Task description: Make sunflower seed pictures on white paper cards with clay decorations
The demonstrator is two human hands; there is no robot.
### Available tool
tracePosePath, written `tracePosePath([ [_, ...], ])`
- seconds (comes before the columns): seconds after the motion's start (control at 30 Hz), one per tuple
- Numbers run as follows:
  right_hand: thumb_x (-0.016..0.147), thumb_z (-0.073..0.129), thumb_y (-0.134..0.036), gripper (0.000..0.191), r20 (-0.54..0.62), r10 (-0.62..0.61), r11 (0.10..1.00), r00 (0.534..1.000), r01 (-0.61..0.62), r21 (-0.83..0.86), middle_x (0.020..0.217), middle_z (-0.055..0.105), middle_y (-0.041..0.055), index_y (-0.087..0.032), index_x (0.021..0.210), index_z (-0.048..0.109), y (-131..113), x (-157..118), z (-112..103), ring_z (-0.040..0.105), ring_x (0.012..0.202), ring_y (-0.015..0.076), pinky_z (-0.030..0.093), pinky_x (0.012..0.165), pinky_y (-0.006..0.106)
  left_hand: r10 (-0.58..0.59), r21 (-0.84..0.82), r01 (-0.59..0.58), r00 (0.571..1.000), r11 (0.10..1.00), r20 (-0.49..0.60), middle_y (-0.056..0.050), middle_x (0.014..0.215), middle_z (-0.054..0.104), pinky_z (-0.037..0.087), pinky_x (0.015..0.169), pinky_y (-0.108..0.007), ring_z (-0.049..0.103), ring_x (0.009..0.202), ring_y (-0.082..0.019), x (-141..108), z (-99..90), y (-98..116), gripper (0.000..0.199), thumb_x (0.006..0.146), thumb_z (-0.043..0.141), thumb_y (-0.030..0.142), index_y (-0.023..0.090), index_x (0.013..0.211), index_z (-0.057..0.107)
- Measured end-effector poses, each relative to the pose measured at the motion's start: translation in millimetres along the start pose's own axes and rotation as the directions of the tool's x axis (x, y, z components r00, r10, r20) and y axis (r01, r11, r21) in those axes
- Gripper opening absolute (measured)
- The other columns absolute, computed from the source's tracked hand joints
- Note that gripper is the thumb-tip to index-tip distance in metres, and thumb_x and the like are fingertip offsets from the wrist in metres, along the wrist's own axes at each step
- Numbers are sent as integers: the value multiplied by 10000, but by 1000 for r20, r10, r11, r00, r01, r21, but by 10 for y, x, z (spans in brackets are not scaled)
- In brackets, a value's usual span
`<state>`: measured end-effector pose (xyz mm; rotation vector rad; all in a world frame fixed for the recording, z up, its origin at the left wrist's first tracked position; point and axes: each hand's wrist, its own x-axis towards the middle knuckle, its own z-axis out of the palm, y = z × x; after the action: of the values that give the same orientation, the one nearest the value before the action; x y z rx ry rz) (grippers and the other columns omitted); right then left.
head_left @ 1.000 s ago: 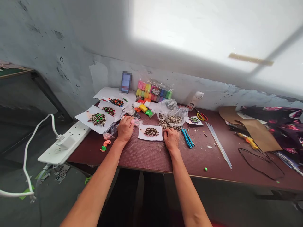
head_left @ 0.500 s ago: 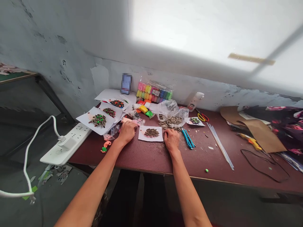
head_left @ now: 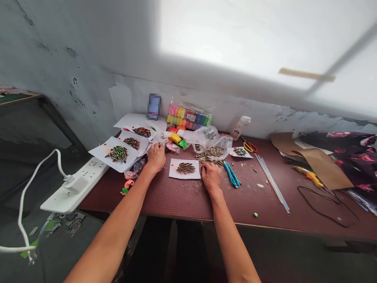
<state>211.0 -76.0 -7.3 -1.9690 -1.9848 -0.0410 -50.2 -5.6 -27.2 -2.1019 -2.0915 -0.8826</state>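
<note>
A white card point(head_left: 173, 175) with a hedgehog picture lies between my hands, its spines made of striped sunflower seeds. My left hand point(head_left: 156, 158) is closed with the fingers curled, left of the card by a small plastic packet point(head_left: 172, 147); its fingertips are hidden. Beside the card's right edge rests my right hand point(head_left: 211, 175), fingers bent and closed on the tabletop; anything under them is hidden. Behind it is a pile of sunflower seeds point(head_left: 213, 152), partly under a clear plastic bag point(head_left: 207, 135). A blue utility knife point(head_left: 232, 175) lies just to its right.
Finished-looking hedgehog sheets point(head_left: 98, 151) overlap at left, near a white power strip point(head_left: 75, 188). Colourful clay packs point(head_left: 190, 118) stand against the wall. Scissors point(head_left: 250, 147), glue sticks point(head_left: 272, 182) and a yellow glue gun point(head_left: 310, 177) with its cord lie at right.
My left hand has drawn slightly back and up, away from the card's left edge. The right hand stays beside the card. The whole view has shifted slightly.
</note>
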Motion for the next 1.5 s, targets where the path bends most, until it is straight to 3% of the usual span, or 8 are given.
tracePosePath([
  [0.13,959,536,-180,217,10,6,1000,1000,-6,1,1041,708,95,-199,1024,742,-1,0,0,556,964,228,322,828,321,-56,-52,59,997,997,58,-190,859,716,433,936,-541,631,1027,-395,123,106,-22,239,790,507,109,176,875,719],
  [0.3,959,536,-185,212,-5,0,1000,1000,0,4,1015,706,98,-199,1014,740,5,-3,11,556,971,231,325,830,325,-47,-36,47,999,998,11,-185,849,712,453,918,-534,652,964,-376,238,215,47,203,769,503,139,172,795,703],
  [0.5,964,530,-189,219,14,19,1000,1000,-19,4,1032,706,97,-197,1023,741,-9,-4,-6,557,985,233,322,834,325,-150,-255,101,973,962,-178,-164,937,704,503,895,-452,657,943,-326,284,69,61,215,800,508,171,161,841,719],
  [0.8,958,536,-188,209,-6,3,1000,1000,-3,10,1007,700,85,-204,1002,740,11,-5,13,548,964,224,320,832,320,-264,-683,21,931,730,-253,-35,840,693,553,779,-302,654,765,-176,161,-73,63,139,785,565,192,175,900,643],
  [1.0,952,538,-180,207,6,9,1000,1000,-9,14,1019,695,91,-194,997,739,9,-4,20,544,963,223,328,839,320,-296,-592,68,908,803,-297,-64,868,664,555,822,-344,645,850,-209,190,-28,37,137,787,512,139,182,833,633],
  [1.13,952,541,-191,214,-22,25,998,999,-24,54,1048,686,103,-188,1040,736,-21,-24,-43,542,981,234,346,859,328,-320,-641,65,902,765,-291,-60,854,660,553,817,-336,640,824,-195,203,6,0,133,777,523,143,171,836,638],
  [1.3,980,506,-238,254,-170,-91,969,981,127,214,1081,696,99,-186,1097,726,-306,243,-166,561,1032,230,368,943,325,-345,-757,75,916,649,-205,-60,866,688,560,784,-306,660,793,-174,207,49,23,119,774,561,177,153,850,648],
  [1.5,937,567,-256,253,61,-86,822,994,36,569,967,746,64,-145,1084,740,-839,871,-13,628,822,171,436,780,266,-245,-863,32,964,504,-107,-58,886,706,584,844,-363,698,848,-205,220,53,120,110,768,605,201,152,859,643],
])
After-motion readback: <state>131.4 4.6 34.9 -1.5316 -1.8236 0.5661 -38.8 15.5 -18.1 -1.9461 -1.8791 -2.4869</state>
